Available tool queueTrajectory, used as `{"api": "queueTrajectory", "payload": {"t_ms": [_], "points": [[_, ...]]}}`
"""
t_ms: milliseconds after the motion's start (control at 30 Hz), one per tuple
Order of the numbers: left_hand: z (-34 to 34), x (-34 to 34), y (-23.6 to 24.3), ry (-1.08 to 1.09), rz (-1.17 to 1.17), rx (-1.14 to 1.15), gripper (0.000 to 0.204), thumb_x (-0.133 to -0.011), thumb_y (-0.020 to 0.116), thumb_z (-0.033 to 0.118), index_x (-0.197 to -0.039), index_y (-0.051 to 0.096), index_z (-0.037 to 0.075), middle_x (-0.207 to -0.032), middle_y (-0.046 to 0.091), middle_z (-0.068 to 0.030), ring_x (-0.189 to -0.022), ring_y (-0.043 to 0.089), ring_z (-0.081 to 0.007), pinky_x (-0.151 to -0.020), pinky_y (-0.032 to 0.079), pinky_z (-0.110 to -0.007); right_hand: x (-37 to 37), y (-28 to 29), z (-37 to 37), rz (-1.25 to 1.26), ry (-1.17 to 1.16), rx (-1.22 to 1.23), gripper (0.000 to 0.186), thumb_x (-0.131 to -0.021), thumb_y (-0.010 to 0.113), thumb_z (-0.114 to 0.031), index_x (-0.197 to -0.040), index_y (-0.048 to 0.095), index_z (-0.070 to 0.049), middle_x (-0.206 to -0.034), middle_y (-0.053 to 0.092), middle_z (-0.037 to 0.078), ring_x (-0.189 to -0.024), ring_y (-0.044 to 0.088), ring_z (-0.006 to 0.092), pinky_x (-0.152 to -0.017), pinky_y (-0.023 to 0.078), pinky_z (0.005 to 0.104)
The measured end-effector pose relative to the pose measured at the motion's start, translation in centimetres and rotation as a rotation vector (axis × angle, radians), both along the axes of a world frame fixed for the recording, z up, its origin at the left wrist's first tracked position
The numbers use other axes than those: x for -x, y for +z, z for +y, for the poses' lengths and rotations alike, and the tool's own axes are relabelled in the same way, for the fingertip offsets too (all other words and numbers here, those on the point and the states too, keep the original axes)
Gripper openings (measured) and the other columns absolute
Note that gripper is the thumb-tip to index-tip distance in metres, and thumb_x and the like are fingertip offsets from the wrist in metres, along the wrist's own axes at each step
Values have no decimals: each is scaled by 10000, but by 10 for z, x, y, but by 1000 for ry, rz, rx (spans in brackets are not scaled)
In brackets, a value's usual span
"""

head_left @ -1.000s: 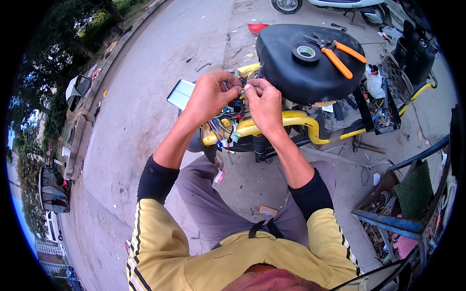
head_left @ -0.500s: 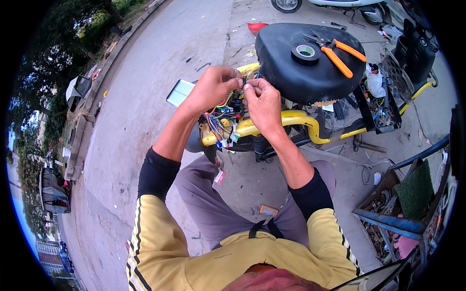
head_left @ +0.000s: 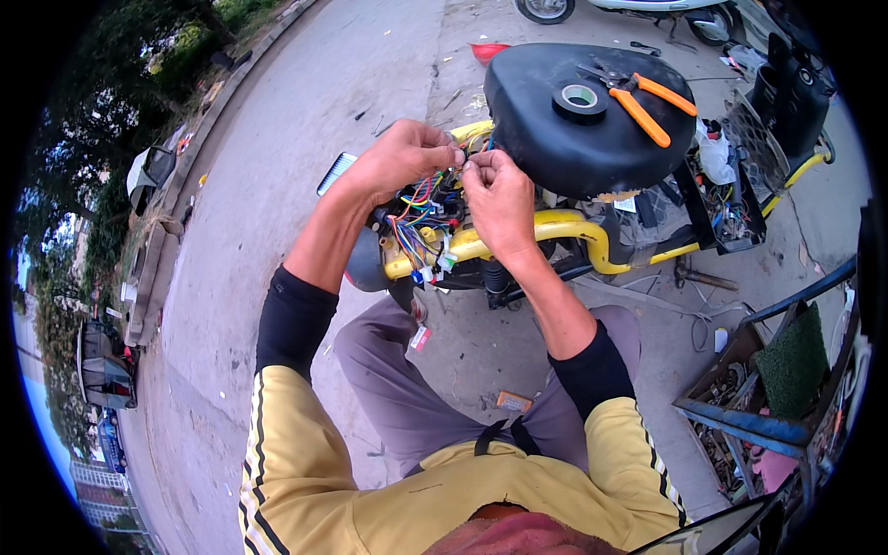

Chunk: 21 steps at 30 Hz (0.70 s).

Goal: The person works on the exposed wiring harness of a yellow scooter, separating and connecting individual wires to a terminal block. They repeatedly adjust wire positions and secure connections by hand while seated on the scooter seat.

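My left hand point(head_left: 410, 159) and my right hand point(head_left: 499, 194) meet over the front of a yellow vehicle frame point(head_left: 555, 222). Both are closed in a pinch, fingertips almost touching. What lies between them is too small to make out. Just below spreads a bundle of coloured wires point(head_left: 421, 222) with white, blue and green connectors. Right of my hands a black padded seat point(head_left: 592, 139) rests on the frame. On it lie a roll of black tape point(head_left: 580, 104) and orange-handled pliers point(head_left: 650, 111). Partly behind my left wrist shows a silver finned box point(head_left: 334, 174).
A hammer point(head_left: 708, 277) lies on the ground beyond the frame. At the lower right stands a metal tool rack point(head_left: 740, 421) with a green mat point(head_left: 791, 361). A small orange box point(head_left: 513, 401) sits between my legs. A white scooter point(head_left: 647, 7) is parked at the top.
My left hand and forearm have shifted slightly left, covering more of the silver finned box and uncovering more wires. The right hand keeps its pinch nearly in place.
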<state>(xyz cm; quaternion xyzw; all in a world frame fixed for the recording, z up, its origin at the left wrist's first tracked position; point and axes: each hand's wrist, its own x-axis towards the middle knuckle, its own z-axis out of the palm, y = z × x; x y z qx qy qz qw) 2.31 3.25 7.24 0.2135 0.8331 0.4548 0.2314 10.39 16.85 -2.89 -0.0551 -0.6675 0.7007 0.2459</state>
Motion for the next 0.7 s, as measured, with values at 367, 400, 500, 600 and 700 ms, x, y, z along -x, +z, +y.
{"api": "queueTrajectory", "payload": {"t_ms": [367,400,500,600,700], "points": [[-2,2,8,-20,-93,-13,142,-997,733,160,-980,756,20,-821,693,13,-637,520,-30,-528,354,-206,0,-1,0,7,3,49,195,-990,672,-121,-1018,666,72,-713,736,150,-603,692,202,-622,533,380],[-2,3,8,-23,-80,-7,139,-995,733,149,-991,754,12,-828,698,10,-649,535,-33,-540,373,-206,0,-1,0,13,-16,7,195,-988,673,-121,-1019,666,72,-718,736,159,-611,703,218,-626,536,383],[-5,7,4,-33,-15,21,132,-983,734,112,-1015,749,-14,-847,713,0,-689,581,-44,-581,429,-211,-4,2,-1,28,-44,-73,195,-983,675,-120,-1022,667,71,-731,737,184,-637,731,262,-640,545,394],[-4,8,1,-60,106,62,120,-953,732,66,-1013,743,-37,-848,714,-4,-724,609,-55,-629,476,-226,-4,3,0,33,-28,-67,192,-978,677,-119,-1022,667,68,-742,739,193,-658,745,287,-656,553,399],[-1,6,-1,-66,193,98,98,-914,721,33,-978,735,-39,-827,698,2,-732,602,-60,-657,486,-240,-4,2,0,38,-21,-55,190,-976,680,-120,-1023,669,64,-744,742,186,-662,746,287,-664,558,398]]}}
